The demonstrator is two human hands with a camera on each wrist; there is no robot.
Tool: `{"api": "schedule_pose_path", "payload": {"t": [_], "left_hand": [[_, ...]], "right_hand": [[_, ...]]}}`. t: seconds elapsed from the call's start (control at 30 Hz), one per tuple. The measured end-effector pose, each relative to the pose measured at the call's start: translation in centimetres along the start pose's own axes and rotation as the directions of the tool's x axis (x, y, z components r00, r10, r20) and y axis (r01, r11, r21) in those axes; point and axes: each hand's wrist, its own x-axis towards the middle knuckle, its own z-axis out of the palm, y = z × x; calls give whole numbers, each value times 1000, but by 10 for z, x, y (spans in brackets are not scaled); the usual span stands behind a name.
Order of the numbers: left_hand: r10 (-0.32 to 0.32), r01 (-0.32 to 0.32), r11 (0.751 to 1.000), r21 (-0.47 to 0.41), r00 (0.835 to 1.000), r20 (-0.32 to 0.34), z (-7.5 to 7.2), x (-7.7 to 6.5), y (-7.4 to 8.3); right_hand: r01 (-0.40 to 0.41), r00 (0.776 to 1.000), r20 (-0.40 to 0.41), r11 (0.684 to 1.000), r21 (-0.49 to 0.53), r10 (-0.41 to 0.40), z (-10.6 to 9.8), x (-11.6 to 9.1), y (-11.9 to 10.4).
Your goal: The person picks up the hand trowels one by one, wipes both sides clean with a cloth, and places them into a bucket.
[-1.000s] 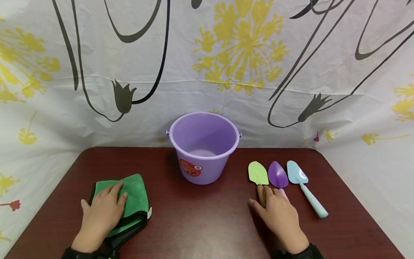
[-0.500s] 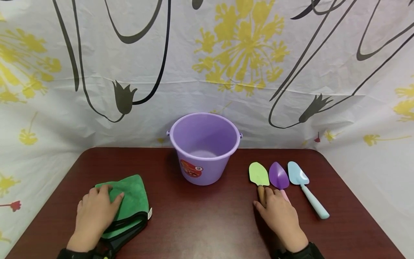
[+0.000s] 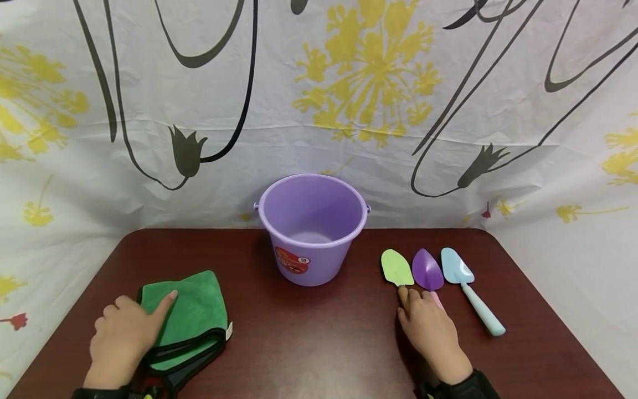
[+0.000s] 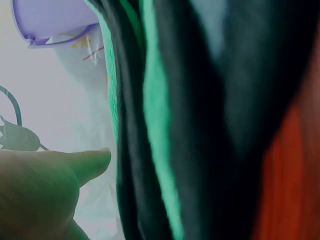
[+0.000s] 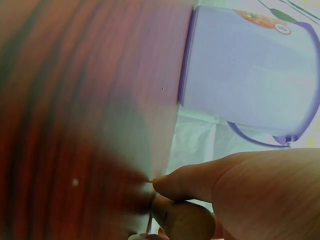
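At the left lies a folded green cloth [image 3: 189, 305] with black edging and a white tag. My left hand [image 3: 122, 335] is at its left edge, the thumb stretched over the top and the other fingers bent down, their tips hidden. In the left wrist view the thumb [image 4: 92, 162] is close over the cloth. On the right, my right hand [image 3: 431, 330] pinches the brown handle [image 5: 187, 220] of a light green trowel [image 3: 397, 269] between thumb and fingers. Beside it lies a purple trowel [image 3: 427, 270] with a pink handle, partly covered by that hand.
A lilac bucket [image 3: 311, 260] with a red label stands upright at the back middle of the dark red table [image 3: 309, 343]. A light blue trowel [image 3: 480, 307] lies to the right of the purple one. Behind the table hangs a flowered white curtain [image 3: 309, 138].
My left hand has slid left, from on top of the cloth to its left edge. The right thumb has come in against the brown handle of the light green trowel.
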Motion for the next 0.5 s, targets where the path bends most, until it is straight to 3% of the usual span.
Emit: {"api": "schedule_pose_path", "payload": {"t": [0.2, 0.5], "left_hand": [[-9, 7, 999, 33, 998, 59, -3, 1, -5], [23, -28, 998, 58, 997, 77, -3, 6, -10]], "right_hand": [[55, 997, -43, 998, -39, -56, 4, 1, 1], [68, 994, -86, 997, -30, -70, 8, 6, 4]]}}
